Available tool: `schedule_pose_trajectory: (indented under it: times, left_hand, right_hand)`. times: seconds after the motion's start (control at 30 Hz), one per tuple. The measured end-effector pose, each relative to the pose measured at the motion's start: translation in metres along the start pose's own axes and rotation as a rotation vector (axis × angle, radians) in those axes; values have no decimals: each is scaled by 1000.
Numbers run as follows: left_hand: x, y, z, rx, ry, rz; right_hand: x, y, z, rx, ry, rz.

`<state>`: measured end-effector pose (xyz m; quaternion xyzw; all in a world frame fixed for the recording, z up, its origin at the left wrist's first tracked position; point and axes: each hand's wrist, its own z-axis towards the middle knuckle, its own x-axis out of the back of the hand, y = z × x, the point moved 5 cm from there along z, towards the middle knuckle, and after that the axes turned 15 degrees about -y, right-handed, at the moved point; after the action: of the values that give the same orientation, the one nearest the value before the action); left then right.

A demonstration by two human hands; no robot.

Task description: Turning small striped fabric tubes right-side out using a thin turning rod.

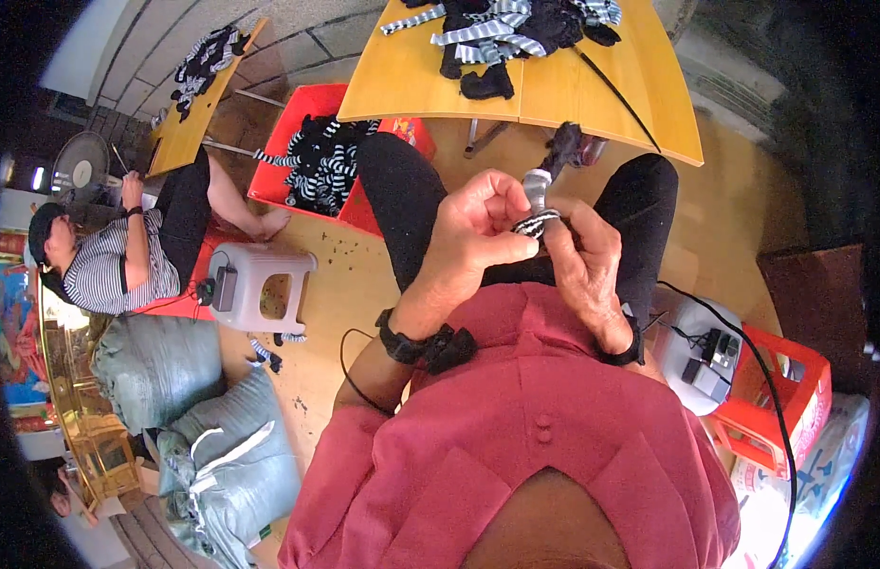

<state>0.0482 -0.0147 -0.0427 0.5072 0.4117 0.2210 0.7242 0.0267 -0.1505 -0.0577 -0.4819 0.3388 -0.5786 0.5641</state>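
Note:
Between my hands, above my lap, is a small black-and-white striped knit piece (pixel 535 224). My left hand (pixel 473 228) pinches it from the left with thumb and fingers. On the other side, my right hand (pixel 584 251) grips its right edge between thumb and fingers. A pale grey tube-like piece (pixel 536 188) rises from the striped fabric, away from me. Just beyond it hangs dark fabric (pixel 561 147) near the table edge; whether it joins the tube I cannot tell. My fingers partly hide the striped piece.
A yellow wooden table (pixel 402 85) ahead carries a pile of striped and black pieces (pixel 502 33) and a thin black rod (pixel 618 100). A red crate (pixel 260 185) holds more pieces. Left are a seated person (pixel 127 256), a grey stool (pixel 286 261) and sacks (pixel 160 370); right, a cable (pixel 777 408).

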Motion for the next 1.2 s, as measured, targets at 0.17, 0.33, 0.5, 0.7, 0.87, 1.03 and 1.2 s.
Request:
schedule_pose_trajectory:
  times: [0.17,0.33,0.5,0.7,0.87,1.03,1.2]
  left_hand:
    - [2,-3,-3,-18,180,177]
    - [7,2,-7,9,196,238]
    - [15,-4,-4,-40,181,327]
    - [13,2,1,44,181,63]
    - [9,-14,0,176,29,-323]
    - [2,-10,-2,111,-106,-225]
    - [14,-8,-4,-2,206,49]
  right_hand:
    - [0,1,-2,3,-42,134]
    - [-1,5,-4,-180,-178,442]
    - [-13,6,-3,-207,-355,517]
    - [-8,3,-1,-237,-289,346]
    - [1,13,-1,-88,-47,-34]
    - [-1,0,2,-14,-59,-40]
    - [-2,3,-2,-182,-67,426]
